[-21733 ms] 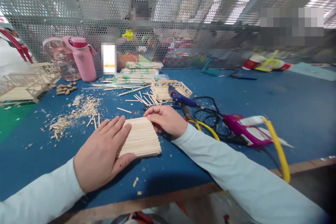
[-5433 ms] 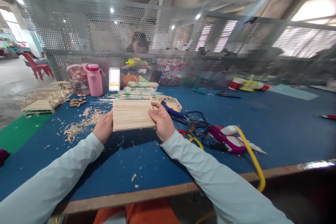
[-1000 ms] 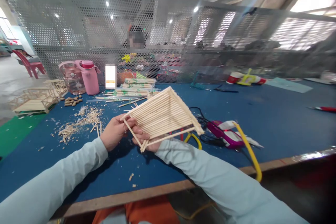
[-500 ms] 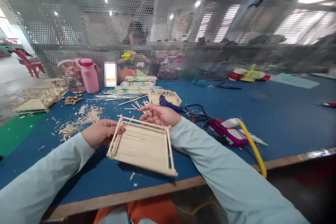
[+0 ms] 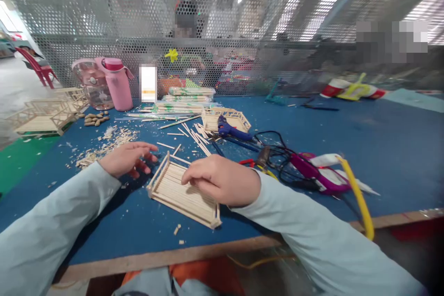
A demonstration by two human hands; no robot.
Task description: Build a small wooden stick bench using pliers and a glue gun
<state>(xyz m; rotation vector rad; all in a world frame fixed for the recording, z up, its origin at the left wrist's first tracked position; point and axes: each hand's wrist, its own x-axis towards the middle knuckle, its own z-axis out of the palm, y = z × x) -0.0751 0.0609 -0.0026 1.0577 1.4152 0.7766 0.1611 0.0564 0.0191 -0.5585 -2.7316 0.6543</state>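
A small wooden-stick tray [image 5: 176, 189] with low railings lies on the blue table near its front edge. My right hand [image 5: 222, 180] is over its right half, fingers curled together and pointing left; whether they pinch something or touch the floor of the tray is hidden. To the left of the tray, my left hand [image 5: 128, 159] is held above the table with its fingers apart, holding nothing. Loose wooden sticks [image 5: 196, 136] lie behind the tray. A blue glue gun [image 5: 232, 129] rests against a second stick frame [image 5: 210, 122] farther back.
Wood scraps [image 5: 114, 141] and peanuts [image 5: 96, 119] lie at left, near finished stick models [image 5: 41, 118]. A pink bottle [image 5: 119, 85] stands behind. Black cables [image 5: 277, 152], pliers [image 5: 265, 169] and a purple-white tool [image 5: 319, 173] lie at right. A perforated screen [image 5: 243, 64] borders the table.
The stick tray, held up in my left hand before, now lies on the table. My left hand has let go; my right hand has come from behind the tray to above it.
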